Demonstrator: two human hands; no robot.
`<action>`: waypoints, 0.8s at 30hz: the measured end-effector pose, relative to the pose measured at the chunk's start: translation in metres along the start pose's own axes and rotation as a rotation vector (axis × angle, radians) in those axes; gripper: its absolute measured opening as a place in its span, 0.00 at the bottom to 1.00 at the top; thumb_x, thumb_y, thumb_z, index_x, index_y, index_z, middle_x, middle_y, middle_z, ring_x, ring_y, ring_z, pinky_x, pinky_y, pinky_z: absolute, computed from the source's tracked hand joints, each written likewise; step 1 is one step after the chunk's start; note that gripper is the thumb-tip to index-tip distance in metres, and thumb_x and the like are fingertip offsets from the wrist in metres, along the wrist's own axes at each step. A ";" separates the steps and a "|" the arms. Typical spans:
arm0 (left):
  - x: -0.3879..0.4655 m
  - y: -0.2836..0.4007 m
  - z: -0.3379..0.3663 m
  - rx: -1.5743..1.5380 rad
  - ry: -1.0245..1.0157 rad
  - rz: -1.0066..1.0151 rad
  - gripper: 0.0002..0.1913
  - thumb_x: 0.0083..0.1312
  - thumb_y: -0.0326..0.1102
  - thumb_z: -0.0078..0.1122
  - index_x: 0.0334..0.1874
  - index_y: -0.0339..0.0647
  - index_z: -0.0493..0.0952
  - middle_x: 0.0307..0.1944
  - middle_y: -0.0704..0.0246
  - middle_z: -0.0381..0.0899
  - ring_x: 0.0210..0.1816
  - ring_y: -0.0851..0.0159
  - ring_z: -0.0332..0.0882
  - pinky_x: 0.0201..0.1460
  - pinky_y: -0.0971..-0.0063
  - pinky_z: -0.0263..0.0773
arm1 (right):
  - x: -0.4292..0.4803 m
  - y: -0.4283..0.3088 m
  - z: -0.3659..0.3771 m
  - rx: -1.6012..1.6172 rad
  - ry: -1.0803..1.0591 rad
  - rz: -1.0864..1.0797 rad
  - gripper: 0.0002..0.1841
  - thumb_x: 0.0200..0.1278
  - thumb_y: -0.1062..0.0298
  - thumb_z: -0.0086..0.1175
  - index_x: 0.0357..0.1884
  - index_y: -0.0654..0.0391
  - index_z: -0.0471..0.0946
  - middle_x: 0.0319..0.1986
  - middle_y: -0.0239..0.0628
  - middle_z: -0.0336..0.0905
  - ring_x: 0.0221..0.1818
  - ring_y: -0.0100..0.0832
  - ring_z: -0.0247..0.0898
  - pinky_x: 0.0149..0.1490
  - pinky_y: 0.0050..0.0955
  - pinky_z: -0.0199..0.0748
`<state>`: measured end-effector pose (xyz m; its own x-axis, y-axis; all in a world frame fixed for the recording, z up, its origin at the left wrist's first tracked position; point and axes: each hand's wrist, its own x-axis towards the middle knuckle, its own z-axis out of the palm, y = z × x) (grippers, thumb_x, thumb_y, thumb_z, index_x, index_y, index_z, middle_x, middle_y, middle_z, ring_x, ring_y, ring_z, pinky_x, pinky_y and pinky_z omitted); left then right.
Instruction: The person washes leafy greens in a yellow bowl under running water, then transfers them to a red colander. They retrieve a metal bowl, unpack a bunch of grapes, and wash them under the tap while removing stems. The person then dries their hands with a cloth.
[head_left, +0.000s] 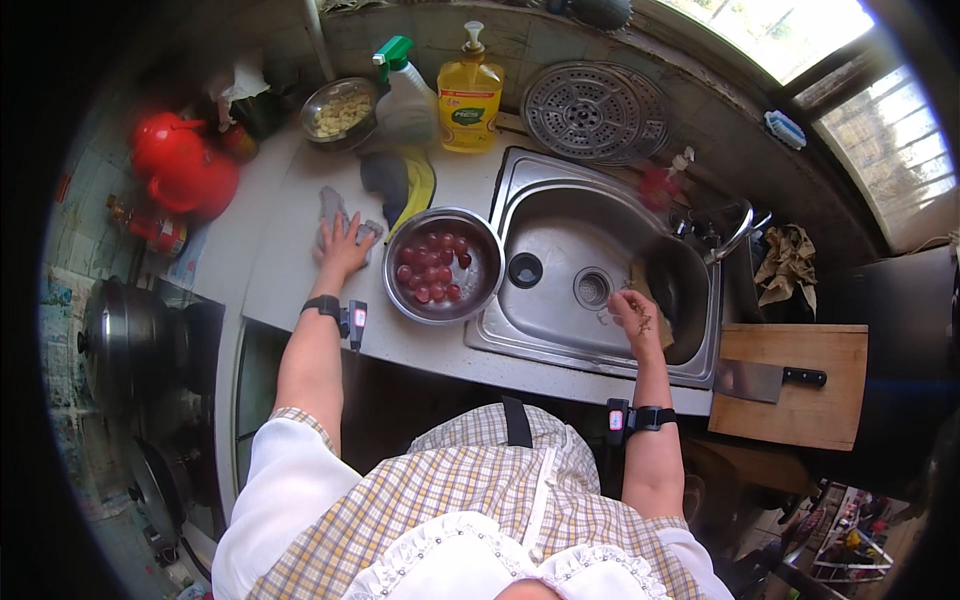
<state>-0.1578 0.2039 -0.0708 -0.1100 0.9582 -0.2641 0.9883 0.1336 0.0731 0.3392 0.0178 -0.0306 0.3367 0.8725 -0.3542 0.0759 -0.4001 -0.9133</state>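
My left hand (345, 251) lies with spread fingers on a grey cloth (332, 205) on the white counter. Beside it stands a steel bowl (480, 300) with red grapes (431, 259). Over the right part of the steel sink (547, 225) is my right hand (634, 319), its fingers closed around a grape stem (643, 319). Below that hand, a brownish piece (660, 315), its kind unclear, lies in the basin. A black round stopper (525, 270) lies left of the drain (592, 288).
Behind the bowl are a yellow-and-grey cloth (420, 184), a spray bottle (409, 105), a dish soap bottle (470, 105) and a bowl of peeled garlic (345, 114). Steamer plates (585, 109) lean at the wall. Right of the faucet (731, 236), a cleaver (750, 380) rests on a cutting board (795, 341).
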 end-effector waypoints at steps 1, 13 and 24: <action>-0.004 -0.007 0.010 -0.005 0.074 0.058 0.33 0.64 0.59 0.46 0.71 0.61 0.54 0.74 0.65 0.39 0.74 0.49 0.29 0.67 0.36 0.38 | -0.003 0.002 -0.002 0.012 0.013 0.021 0.09 0.62 0.62 0.56 0.37 0.56 0.78 0.31 0.29 0.80 0.34 0.21 0.74 0.37 0.20 0.69; -0.179 0.006 0.074 0.012 0.202 0.331 0.37 0.63 0.53 0.50 0.72 0.45 0.50 0.73 0.56 0.38 0.73 0.44 0.29 0.66 0.36 0.40 | -0.033 0.013 -0.024 0.233 0.117 0.163 0.09 0.64 0.61 0.55 0.38 0.55 0.74 0.29 0.27 0.78 0.27 0.15 0.71 0.28 0.12 0.64; -0.285 0.139 0.104 -0.002 0.136 0.729 0.37 0.63 0.51 0.53 0.70 0.43 0.53 0.74 0.59 0.38 0.74 0.49 0.31 0.69 0.44 0.39 | -0.168 0.057 -0.113 0.376 0.258 0.134 0.09 0.63 0.63 0.57 0.37 0.58 0.74 0.26 0.30 0.77 0.21 0.14 0.65 0.25 0.12 0.63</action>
<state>0.0217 -0.0768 -0.0851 0.5619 0.8268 -0.0266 0.8153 -0.5481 0.1866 0.3933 -0.1838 0.0000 0.5462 0.7029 -0.4556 -0.3131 -0.3331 -0.8894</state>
